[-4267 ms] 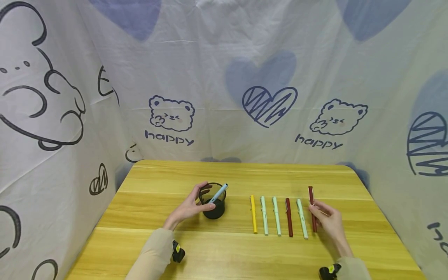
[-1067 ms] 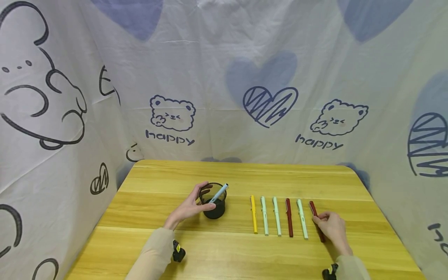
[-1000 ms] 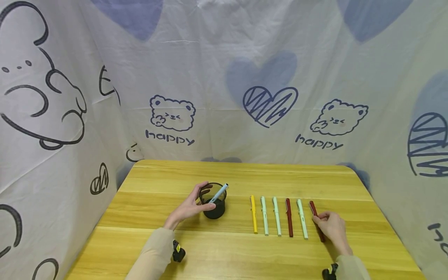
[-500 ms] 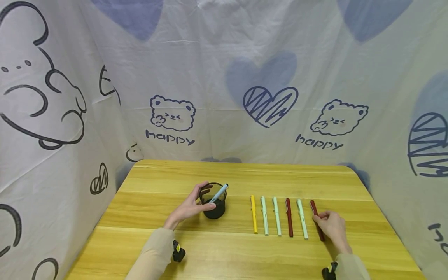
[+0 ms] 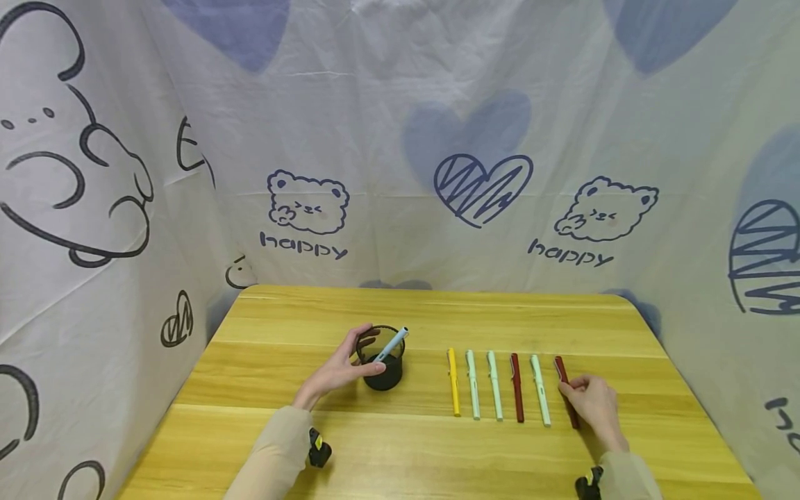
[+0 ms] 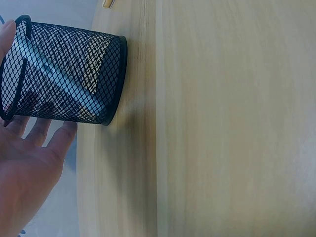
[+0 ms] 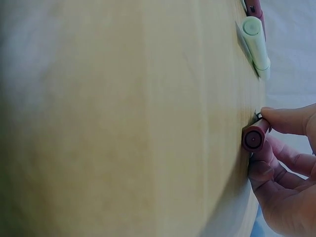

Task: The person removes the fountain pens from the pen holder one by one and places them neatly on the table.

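Observation:
My left hand [image 5: 337, 371] grips a black mesh pen holder [image 5: 383, 377] on the table, its fingers behind and thumb in front. A light blue pen [image 5: 392, 342] leans inside, seen through the mesh in the left wrist view. My right hand [image 5: 594, 406] pinches a dark red pen [image 5: 560, 368] lying at the right end of a row. In the right wrist view its round end [image 7: 254, 139] faces the camera, between thumb and fingers. Leftward lie a pale green pen [image 5: 540, 390], another dark red pen [image 5: 517, 387], two more pale green pens and a yellow pen [image 5: 453, 382].
The wooden table [image 5: 400, 458] has a rounded far edge. White printed cloth [image 5: 375, 139] hangs behind it and along both sides. Bare wood shows between the pen holder and the row, and in front of both.
The right hand's red pen, raised near the neighbouring green pen 4.3 s ago, now lies farther right. Over the last second it has shifted slightly away and straightened. The left hand stays still.

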`<state>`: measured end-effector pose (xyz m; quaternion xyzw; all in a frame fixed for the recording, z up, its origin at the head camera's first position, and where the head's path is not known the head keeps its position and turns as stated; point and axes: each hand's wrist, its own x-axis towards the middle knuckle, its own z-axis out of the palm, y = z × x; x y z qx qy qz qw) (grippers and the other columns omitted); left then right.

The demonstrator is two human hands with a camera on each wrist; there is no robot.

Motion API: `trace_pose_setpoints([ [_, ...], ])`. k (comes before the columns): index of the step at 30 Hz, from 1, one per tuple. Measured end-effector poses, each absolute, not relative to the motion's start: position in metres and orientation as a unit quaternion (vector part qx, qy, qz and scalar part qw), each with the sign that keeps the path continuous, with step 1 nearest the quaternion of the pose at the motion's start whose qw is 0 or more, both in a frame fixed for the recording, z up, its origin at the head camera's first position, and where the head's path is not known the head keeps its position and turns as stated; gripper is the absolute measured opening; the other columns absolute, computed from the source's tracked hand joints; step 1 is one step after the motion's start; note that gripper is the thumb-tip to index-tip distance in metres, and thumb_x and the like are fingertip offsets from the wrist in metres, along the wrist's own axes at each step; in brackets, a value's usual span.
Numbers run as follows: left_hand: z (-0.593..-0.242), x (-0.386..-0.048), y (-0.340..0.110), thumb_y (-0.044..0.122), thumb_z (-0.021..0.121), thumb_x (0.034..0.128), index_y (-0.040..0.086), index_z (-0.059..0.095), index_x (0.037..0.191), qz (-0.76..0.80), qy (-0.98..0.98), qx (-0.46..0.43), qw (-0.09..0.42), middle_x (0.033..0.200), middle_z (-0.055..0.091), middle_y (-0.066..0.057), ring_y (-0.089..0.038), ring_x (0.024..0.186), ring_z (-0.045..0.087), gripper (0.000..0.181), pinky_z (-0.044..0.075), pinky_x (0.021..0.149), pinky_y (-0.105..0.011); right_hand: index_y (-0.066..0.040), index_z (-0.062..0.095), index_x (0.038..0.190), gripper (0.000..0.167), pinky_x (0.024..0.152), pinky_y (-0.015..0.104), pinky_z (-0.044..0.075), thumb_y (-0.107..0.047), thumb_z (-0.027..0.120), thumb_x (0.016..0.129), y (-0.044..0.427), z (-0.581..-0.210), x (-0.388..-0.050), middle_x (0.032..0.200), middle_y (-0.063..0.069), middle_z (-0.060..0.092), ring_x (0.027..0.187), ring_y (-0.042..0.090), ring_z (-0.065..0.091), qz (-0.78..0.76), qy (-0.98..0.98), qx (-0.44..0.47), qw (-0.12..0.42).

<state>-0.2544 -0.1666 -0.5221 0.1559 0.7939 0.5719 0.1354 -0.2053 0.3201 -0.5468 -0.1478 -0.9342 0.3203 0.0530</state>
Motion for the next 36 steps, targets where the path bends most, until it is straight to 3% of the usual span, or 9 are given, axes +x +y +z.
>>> trace_pose_setpoints([
  [19, -0.521, -0.253, -0.166, 0.027, 0.077, 0.0899, 0.023, 0.022, 0.158, 0.577, 0.790, 0.161, 0.132, 0.165, 0.032, -0.006, -0.034, 0.156, 0.018, 0.088, 0.029, 0.120, -0.062, 0.007, 0.070, 0.096, 0.033, 0.060, 0.028, 0.043, -0.026, 0.072, 0.089, 0.323, -0.546, -0.205, 0.080, 0.016, 0.071, 0.071, 0.023, 0.062, 0.323, -0.935, -0.137, 0.049],
  [29, -0.523, -0.254, -0.166, 0.026, 0.077, 0.0899, 0.023, 0.022, 0.158, 0.578, 0.789, 0.159, 0.133, 0.164, 0.032, -0.005, -0.033, 0.157, 0.018, 0.088, 0.028, 0.121, -0.062, 0.008, 0.068, 0.110, 0.042, 0.062, 0.029, 0.046, -0.028, 0.072, 0.090, 0.323, -0.547, -0.204, 0.092, 0.022, 0.071, 0.081, 0.029, 0.066, 0.335, -0.930, -0.143, 0.043],
  [36, -0.521, -0.253, -0.166, 0.027, 0.077, 0.0898, 0.021, 0.022, 0.159, 0.579, 0.789, 0.158, 0.134, 0.165, 0.032, -0.006, -0.034, 0.157, 0.017, 0.089, 0.027, 0.121, -0.062, 0.006, 0.065, 0.118, 0.041, 0.060, 0.027, 0.042, -0.024, 0.072, 0.091, 0.310, -0.540, -0.201, 0.085, 0.013, 0.064, 0.068, 0.016, 0.055, 0.345, -0.927, -0.119, 0.086],
])
